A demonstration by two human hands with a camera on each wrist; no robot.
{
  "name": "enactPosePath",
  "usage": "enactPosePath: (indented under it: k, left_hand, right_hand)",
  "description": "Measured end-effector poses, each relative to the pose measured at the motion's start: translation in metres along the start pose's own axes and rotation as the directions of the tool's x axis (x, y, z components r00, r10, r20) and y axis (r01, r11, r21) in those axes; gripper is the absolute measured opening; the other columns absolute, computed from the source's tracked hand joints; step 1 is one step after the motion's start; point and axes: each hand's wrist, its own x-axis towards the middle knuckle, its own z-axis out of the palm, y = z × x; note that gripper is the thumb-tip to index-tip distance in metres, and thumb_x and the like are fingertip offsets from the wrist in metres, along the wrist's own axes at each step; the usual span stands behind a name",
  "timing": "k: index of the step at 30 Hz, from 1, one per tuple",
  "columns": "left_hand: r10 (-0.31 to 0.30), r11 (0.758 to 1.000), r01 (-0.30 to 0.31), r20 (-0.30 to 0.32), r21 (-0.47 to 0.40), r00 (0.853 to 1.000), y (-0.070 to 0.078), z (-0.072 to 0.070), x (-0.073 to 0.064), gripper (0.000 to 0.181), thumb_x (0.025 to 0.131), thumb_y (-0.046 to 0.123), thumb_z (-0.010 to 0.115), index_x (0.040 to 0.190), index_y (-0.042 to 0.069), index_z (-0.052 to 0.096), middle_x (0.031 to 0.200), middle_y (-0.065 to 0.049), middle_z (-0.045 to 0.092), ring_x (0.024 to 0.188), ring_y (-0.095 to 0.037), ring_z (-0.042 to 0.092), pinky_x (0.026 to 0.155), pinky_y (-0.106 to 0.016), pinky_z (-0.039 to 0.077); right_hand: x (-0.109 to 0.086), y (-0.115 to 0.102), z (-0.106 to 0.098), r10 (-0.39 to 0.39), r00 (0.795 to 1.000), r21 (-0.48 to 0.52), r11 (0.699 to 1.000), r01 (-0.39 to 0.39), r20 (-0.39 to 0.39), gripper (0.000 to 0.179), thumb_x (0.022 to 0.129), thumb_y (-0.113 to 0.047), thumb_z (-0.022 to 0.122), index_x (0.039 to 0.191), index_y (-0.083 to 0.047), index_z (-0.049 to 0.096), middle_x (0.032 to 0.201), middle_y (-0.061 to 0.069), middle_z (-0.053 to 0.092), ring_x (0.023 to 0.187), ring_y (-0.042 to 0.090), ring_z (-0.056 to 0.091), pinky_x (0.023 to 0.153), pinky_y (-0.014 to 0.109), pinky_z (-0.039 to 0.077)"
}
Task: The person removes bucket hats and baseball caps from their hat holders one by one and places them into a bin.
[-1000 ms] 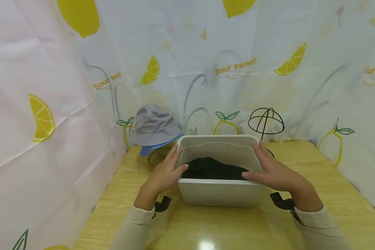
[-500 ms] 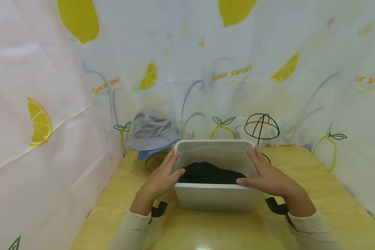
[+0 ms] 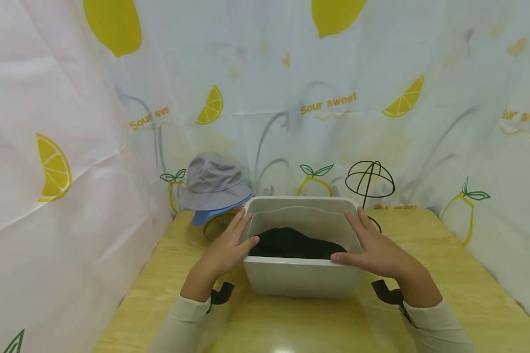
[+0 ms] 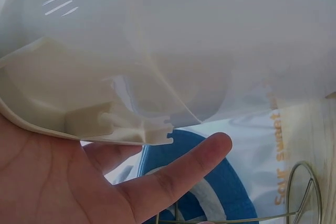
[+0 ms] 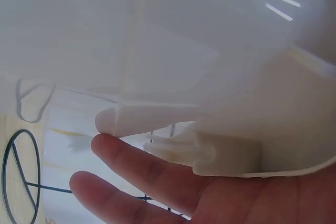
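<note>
A white plastic bin (image 3: 302, 277) stands on the wooden table between both hands. Inside it lies a black cloth item (image 3: 291, 243), partly hidden by the front wall. My left hand (image 3: 225, 251) rests along the bin's left rim, fingers stretched along the side and thumb reaching toward the inside. On the opposite rim, my right hand (image 3: 380, 252) lies in much the same way, its thumb at the front right corner. In both wrist views the straight fingers show beneath the rim, against the outer wall.
Behind the left hand, a grey bucket hat (image 3: 214, 181) sits over a blue hat (image 3: 203, 215) on a wire stand (image 3: 216, 228). A bare black wire hat stand (image 3: 370, 179) is behind the bin at right. A lemon-print curtain (image 3: 265, 98) hangs round the table (image 3: 282, 323).
The head view has shifted slightly. Over the last half second the bin and both hands have slid a little to the left, while the hands keep their places on the rims.
</note>
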Motion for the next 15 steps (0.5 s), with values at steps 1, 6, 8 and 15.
enactPosePath:
  k: [1,6,8,15]
  left_hand:
    - [-0.001,1.0,0.001,0.001,0.0,1.0,0.0001,-0.0005,0.0002,0.078,0.105,0.062,0.044,0.167,0.02,0.022,0.176,0.003,0.001,0.16,-0.032,0.015,0.121,-0.064,0.028]
    - [0.001,1.0,0.0,-0.006,0.009,1.0,-0.0004,-0.0005,-0.0013,0.075,0.106,0.057,0.047,0.167,0.019,0.024,0.176,0.002,0.004,0.16,-0.031,0.018,0.121,-0.063,0.029]
    - [0.013,1.0,-0.013,-0.01,0.012,1.0,-0.0007,-0.0003,-0.0015,0.074,0.107,0.052,0.049,0.166,0.016,0.025,0.176,0.0,0.006,0.159,-0.031,0.018,0.121,-0.062,0.029]
    - [0.091,0.995,-0.088,-0.047,0.049,0.995,-0.0009,-0.0066,0.0013,0.076,0.105,0.053,0.052,0.164,0.01,0.03,0.174,-0.012,0.016,0.158,-0.036,0.022,0.122,-0.065,0.025]
  right_hand:
    - [0.0005,-0.0002,-0.0001,0.001,1.0,0.001,1.0,-0.001,0.001,0.115,0.088,-0.066,0.072,0.168,-0.028,-0.002,0.172,0.017,-0.016,0.153,0.057,0.013,0.107,0.076,0.034]
    - [-0.0002,-0.0006,-0.0001,0.014,1.0,0.034,0.999,-0.014,0.017,0.116,0.087,-0.067,0.072,0.168,-0.028,-0.001,0.172,0.016,-0.018,0.154,0.057,0.009,0.108,0.078,0.031]
    - [-0.0012,-0.0006,-0.0002,0.017,1.0,0.042,0.999,-0.018,0.022,0.116,0.087,-0.066,0.072,0.168,-0.027,0.0,0.172,0.016,-0.019,0.154,0.057,0.009,0.108,0.078,0.03]
    - [-0.0002,-0.0009,-0.0023,0.001,1.0,0.038,0.999,-0.002,0.022,0.115,0.088,-0.065,0.072,0.169,-0.022,0.003,0.171,0.017,-0.02,0.154,0.058,0.009,0.109,0.077,0.031]
